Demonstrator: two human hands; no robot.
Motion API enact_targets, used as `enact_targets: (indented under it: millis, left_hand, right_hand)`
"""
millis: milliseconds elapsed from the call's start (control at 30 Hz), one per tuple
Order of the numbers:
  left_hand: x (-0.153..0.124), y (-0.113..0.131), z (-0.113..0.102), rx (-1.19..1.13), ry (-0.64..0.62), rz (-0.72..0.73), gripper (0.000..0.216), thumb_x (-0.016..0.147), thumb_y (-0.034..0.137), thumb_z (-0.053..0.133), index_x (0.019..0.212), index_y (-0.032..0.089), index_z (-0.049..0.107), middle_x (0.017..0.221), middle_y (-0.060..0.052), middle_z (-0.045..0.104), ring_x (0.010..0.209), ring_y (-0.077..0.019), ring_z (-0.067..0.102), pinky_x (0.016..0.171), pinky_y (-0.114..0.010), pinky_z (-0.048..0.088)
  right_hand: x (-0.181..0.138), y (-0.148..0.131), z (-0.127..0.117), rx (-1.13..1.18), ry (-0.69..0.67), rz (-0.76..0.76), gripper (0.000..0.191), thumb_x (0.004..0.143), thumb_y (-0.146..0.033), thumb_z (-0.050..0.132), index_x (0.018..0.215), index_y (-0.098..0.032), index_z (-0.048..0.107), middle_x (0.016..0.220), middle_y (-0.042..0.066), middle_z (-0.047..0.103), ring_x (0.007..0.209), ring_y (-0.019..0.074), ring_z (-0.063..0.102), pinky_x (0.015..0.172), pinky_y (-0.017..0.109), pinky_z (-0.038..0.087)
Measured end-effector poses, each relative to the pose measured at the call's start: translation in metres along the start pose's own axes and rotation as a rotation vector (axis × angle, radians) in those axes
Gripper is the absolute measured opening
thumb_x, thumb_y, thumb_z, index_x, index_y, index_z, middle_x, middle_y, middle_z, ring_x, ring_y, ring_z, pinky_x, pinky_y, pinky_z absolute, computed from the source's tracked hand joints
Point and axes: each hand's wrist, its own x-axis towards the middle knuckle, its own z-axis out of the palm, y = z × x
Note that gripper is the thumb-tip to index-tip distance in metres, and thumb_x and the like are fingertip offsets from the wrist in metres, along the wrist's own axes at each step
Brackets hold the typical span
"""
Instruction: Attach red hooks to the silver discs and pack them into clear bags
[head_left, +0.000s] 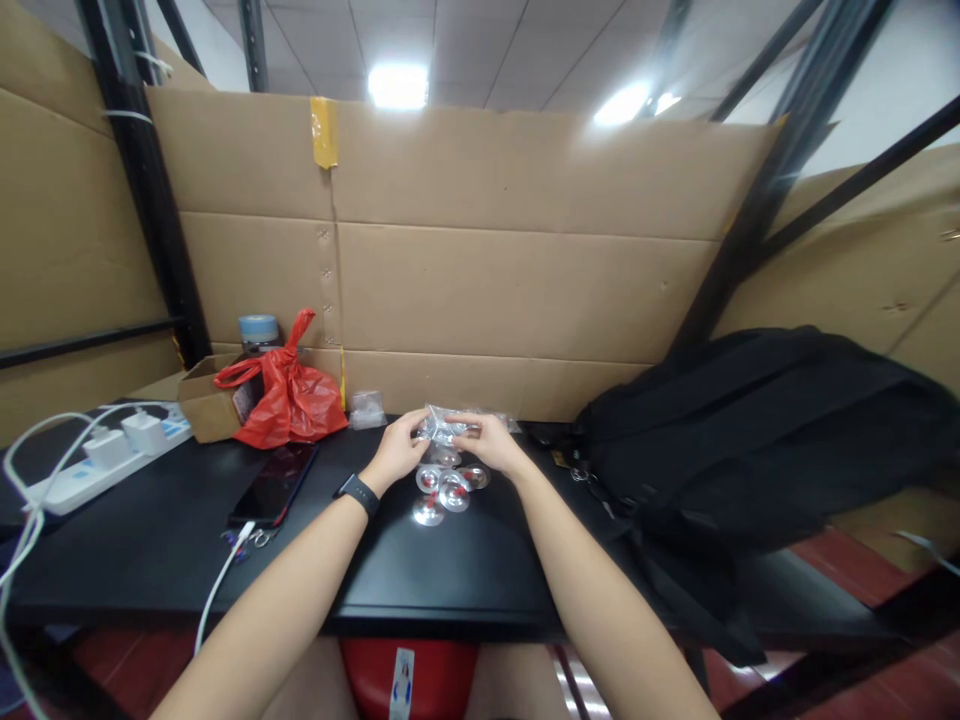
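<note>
- The clear bag (444,424) lies between my two hands at the back of the desk (450,585), near the cardboard wall (480,290); something shiny shows through its plastic, too small to make out.
- A small clear packet (367,410) sits off to the left of it, with whitish contents I can't identify.
- Further left, the red plastic bag (296,400) is tied at the top (its loops poke upward), so whatever it holds is hidden.
- Beside it stands a small cardboard box (208,405); I can't see into it. A blue-lidded bottle (258,330) rises behind the red plastic bag, and I can't tell whether it stands in the box.
- The black backpack (757,440) slumps over the right side, contents out of sight.
- My left hand (401,447) has its fingers curled in, pinching the left end of the clear bag.
- My right hand (486,442) reaches in from the other side, thumb and fingers closed on the same plastic, part of which stretches past my knuckles.
- Several clear discs (452,493) with red bits lie clustered just nearer me than both hands, some overlapping.
</note>
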Motion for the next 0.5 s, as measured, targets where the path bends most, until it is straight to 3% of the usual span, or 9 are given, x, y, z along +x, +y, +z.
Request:
enact_targets:
  millis: [100,233,400,500]
  left_hand:
    - [-0.001,0.013,-0.007,0.189,-0.001,0.14,0.048,0.079,0.021,0.066,0.127,0.02,0.061,0.136,-0.012,0.056,0.125,-0.0269,0.053,0.107,-0.046,0.044]
    - [-0.002,0.031,-0.017,0.37,-0.18,0.227,0.055,0.074,0.036,0.076,0.126,0.025,0.061,0.127,-0.009,0.061,0.122,-0.0295,0.052,0.105,-0.046,0.038]
    - [-0.003,0.039,-0.017,0.493,-0.293,0.249,0.061,0.07,0.027,0.076,0.129,0.028,0.058,0.13,-0.009,0.06,0.122,-0.0298,0.051,0.101,-0.042,0.033]
    - [-0.003,0.041,-0.012,0.571,-0.273,0.292,0.051,0.08,0.019,0.066,0.13,0.028,0.057,0.13,-0.009,0.06,0.12,-0.0272,0.051,0.097,-0.04,0.033]
  right_hand:
    - [0.001,0.001,-0.001,-0.011,0.042,-0.005,0.048,0.071,-0.021,0.071,0.118,-0.014,0.07,0.109,0.012,0.074,0.079,0.0221,0.073,0.077,0.037,0.06]
    - [0.002,-0.001,0.0,0.001,0.098,-0.08,0.041,0.072,-0.021,0.071,0.113,-0.019,0.073,0.119,0.011,0.071,0.098,0.0255,0.071,0.091,0.043,0.056]
    - [0.003,-0.002,0.004,0.05,0.101,-0.107,0.041,0.074,-0.026,0.072,0.115,-0.019,0.071,0.116,0.011,0.072,0.091,0.024,0.073,0.089,0.043,0.057]
    - [0.005,-0.003,0.01,0.032,0.146,-0.116,0.042,0.076,-0.027,0.071,0.117,-0.019,0.07,0.112,0.011,0.073,0.083,0.0221,0.073,0.085,0.041,0.058]
